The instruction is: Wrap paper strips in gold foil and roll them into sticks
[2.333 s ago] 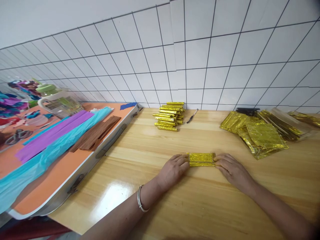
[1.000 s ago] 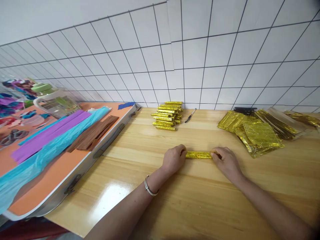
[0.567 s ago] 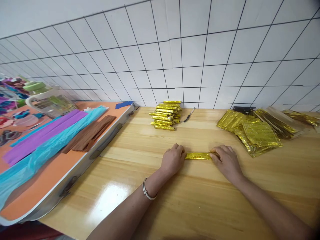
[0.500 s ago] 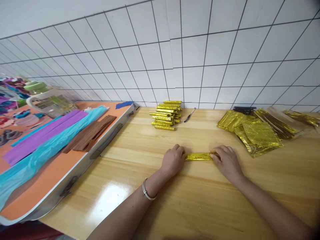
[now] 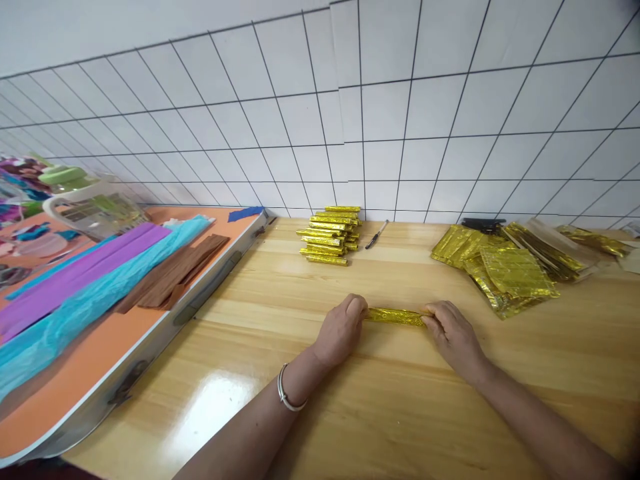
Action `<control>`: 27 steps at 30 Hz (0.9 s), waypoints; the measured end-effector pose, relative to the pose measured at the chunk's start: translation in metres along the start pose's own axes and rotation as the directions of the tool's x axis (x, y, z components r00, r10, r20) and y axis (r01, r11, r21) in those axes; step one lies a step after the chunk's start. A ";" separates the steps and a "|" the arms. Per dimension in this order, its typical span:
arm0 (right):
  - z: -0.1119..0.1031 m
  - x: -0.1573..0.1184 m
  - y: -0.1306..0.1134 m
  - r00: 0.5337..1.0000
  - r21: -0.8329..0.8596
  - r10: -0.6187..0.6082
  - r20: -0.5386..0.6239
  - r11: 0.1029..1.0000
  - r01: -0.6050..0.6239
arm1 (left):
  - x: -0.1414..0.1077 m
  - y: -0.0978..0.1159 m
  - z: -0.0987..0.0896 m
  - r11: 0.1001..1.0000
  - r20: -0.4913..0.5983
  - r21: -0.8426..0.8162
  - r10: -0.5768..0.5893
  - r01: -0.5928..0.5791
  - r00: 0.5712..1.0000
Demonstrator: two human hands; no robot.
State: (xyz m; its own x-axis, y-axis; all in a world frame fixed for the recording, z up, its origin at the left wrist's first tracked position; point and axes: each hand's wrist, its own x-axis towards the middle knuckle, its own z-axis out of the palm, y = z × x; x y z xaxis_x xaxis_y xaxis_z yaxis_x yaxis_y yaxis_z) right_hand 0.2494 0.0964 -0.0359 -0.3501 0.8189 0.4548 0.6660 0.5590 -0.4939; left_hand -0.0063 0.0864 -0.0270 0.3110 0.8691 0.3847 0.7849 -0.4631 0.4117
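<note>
A narrow folded strip of shiny gold foil (image 5: 395,317) stretches sideways between my two hands, just over the wooden table. My left hand (image 5: 345,327) is closed on its left end, and my right hand (image 5: 450,330) pinches its right end. Fingers cover both tips of the strip. Beyond my left hand, a pile of gold foil rolls (image 5: 331,237) lies near the wall. Flat gold foil sheets (image 5: 517,270) are heaped to the right, past my right hand.
A pen (image 5: 377,235) lies beside the rolls. On the left, a raised-edge orange board (image 5: 100,353) bears purple crepe paper (image 5: 90,273), turquoise crepe paper (image 5: 100,303), brown crepe paper (image 5: 175,273) and a clear container with a green lid (image 5: 65,177). A tiled wall (image 5: 390,113) stands behind the wooden table (image 5: 400,413).
The foil strip looks a little narrower and more crumpled, and now tilts down slightly to the right. Both hands keep hold of its ends. The camera view has shifted slightly.
</note>
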 end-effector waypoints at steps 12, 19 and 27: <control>-0.019 0.001 -0.014 0.998 0.214 -0.025 -0.064 0.976 0.038 | -0.004 -0.002 -0.011 0.913 -0.390 -0.173 0.281 -0.370 0.877; -0.028 0.002 -0.022 0.987 0.195 -0.098 -0.126 0.973 0.122 | 0.001 0.006 -0.018 0.892 -0.430 -0.283 0.211 -0.352 0.878; -0.033 0.002 -0.017 0.978 0.145 -0.108 -0.180 0.980 0.135 | 0.003 0.013 -0.013 0.704 -0.122 -0.700 -0.287 0.123 0.950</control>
State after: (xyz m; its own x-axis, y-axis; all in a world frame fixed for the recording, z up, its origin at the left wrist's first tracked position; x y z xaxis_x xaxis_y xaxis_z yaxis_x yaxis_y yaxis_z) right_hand 0.2589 0.0840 -0.0024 -0.2958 0.7166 0.6317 0.5102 0.6776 -0.5297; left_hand -0.0026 0.0807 -0.0096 0.0053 0.9375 0.3479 0.2152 -0.3408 0.9152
